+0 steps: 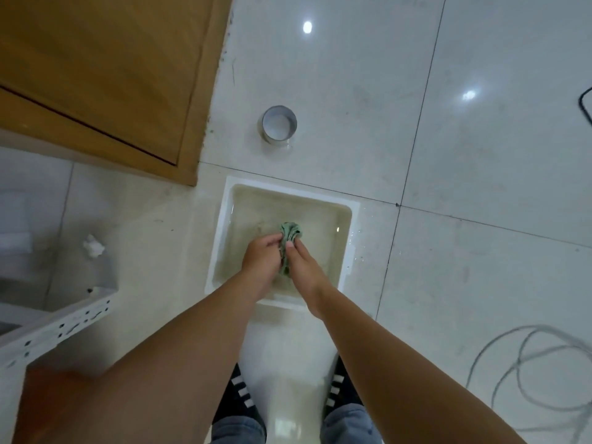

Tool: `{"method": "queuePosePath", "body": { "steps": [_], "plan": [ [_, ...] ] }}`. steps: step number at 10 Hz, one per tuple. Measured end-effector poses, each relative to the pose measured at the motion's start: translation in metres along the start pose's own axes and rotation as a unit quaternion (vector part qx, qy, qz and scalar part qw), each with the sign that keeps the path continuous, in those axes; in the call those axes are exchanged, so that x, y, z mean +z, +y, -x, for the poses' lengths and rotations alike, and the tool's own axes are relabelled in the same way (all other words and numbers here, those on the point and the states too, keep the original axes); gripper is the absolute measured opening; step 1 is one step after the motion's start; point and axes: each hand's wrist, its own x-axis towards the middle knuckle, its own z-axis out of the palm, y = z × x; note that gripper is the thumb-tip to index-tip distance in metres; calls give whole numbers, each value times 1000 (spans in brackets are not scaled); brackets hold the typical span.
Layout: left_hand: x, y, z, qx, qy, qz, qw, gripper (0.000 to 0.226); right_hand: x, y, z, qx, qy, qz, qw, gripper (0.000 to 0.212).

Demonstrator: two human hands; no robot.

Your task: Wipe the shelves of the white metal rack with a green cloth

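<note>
Left grip (261,264) and right grip (304,267) both curl round the crumpled green cloth (290,233) over a square white basin (224,238) of cloudy water. The perforated metal rack (57,328) is at eight o'clock.

1. The cloth (290,233) is green, streaked with darker green in its folds.
2. The basin (288,189) has a white rim; the water in it looks pale yellowish-beige (murky rather than clear).
3. The floor (480,155) is glossy whitish-grey tile crossed by thin dark grout lines.
4. The door (96,75) is honey-brown wood.
5. The rack (64,325) is white, dotted with dark holes.
6. The shoes (240,392) are black with white stripes; the jeans (238,427) are greyish blue.
7. The tin (279,125) is silver outside, white inside.
8. One cable (512,332) is pale grey, another (580,100) black.
</note>
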Motion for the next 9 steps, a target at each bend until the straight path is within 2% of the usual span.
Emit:
{"method": "queuePosePath", "body": {
  "steps": [1,3,4,5,6,7,8,9],
  "plan": [
    [2,0,-6,-3,-9,-10,1000,51,2,0,-13,14,3,-6,1000,59],
    [8,3,-5,-7,-3,-9,1000,48,2,4,-30,20,6,-21,1000,59],
    [11,14,6,6,7,-38,999,39,5,5,-34,11,13,-5,1000,60],
    [1,20,15,45,137,-178,973,31,3,6,-30,-40,111,49,992,57],
    [-15,17,22,63,203,-265,941,31,-3,13,-19,-78,203,100,971,48],
    [-20,16,29,82,195,-297,931,28,-5,17,-9,-98,220,137,961,41],
    [-26,17,39,94,179,-325,924,22,-8,20,2,-105,205,183,956,39],
    [-28,14,43,78,160,-333,926,22,-8,21,8,-103,202,207,952,40]
  ]
}}
